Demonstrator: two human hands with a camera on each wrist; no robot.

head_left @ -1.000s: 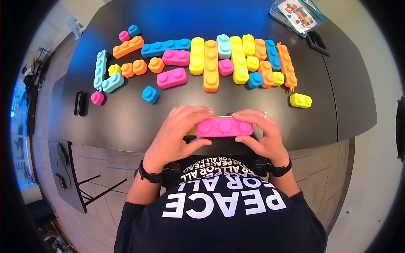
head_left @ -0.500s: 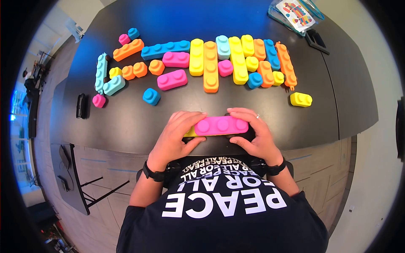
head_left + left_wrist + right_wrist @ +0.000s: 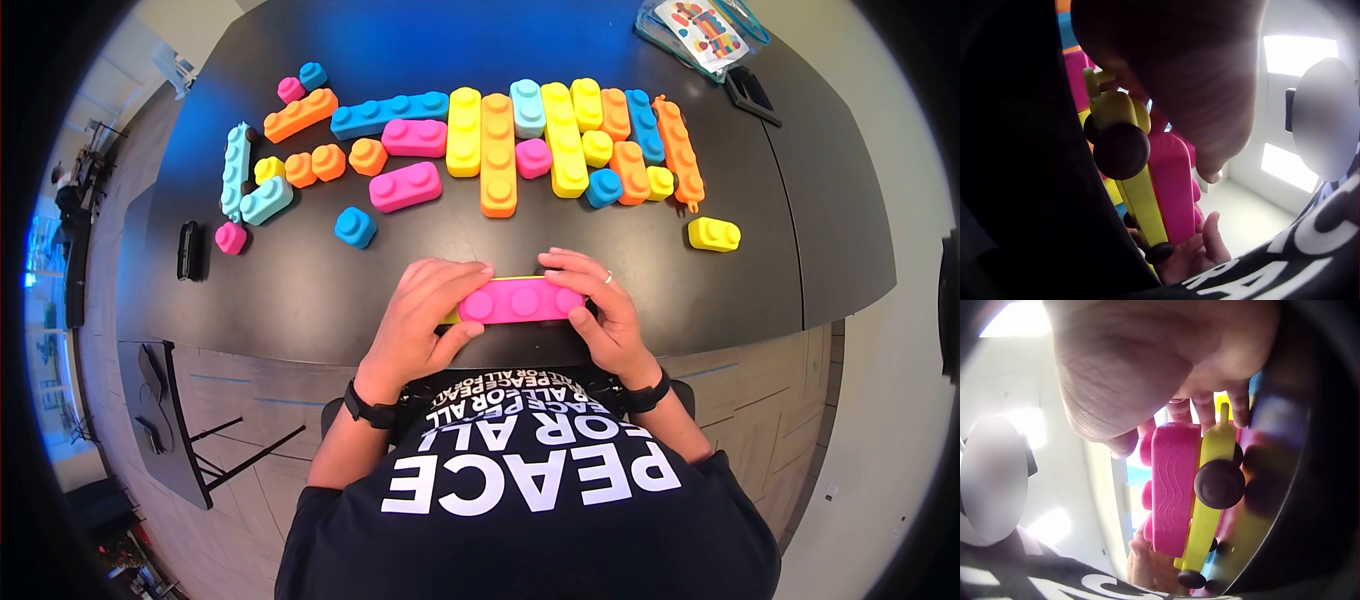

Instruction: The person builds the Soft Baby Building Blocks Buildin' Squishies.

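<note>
Near the table's front edge, a long pink block [image 3: 525, 300] with three round studs faces up in the head view. It sits on a yellow wheeled base [image 3: 1208, 519] with dark wheels [image 3: 1219, 484], seen best from the wrists. My left hand [image 3: 415, 315] grips the left end, fingers along the far side and thumb at the near side. At the right end, my right hand [image 3: 603, 318] holds the block, its thumb on the near corner and its fingers over the far side. In the left wrist view a yellow coupling [image 3: 1100, 78] sticks out at the base's end.
Beyond the hands, several coloured blocks lie in rows, among them an orange wheeled base [image 3: 680, 155] and a light blue one [image 3: 236, 172]. A yellow block [image 3: 714, 234] lies apart at right. A clear pouch [image 3: 655, 40] with a printed sheet [image 3: 702, 32] lies at far right.
The pink block and yellow base have shifted slightly left and tilted, so yellow now shows along the far side. My right thumb has moved up onto the pink block's near corner.
</note>
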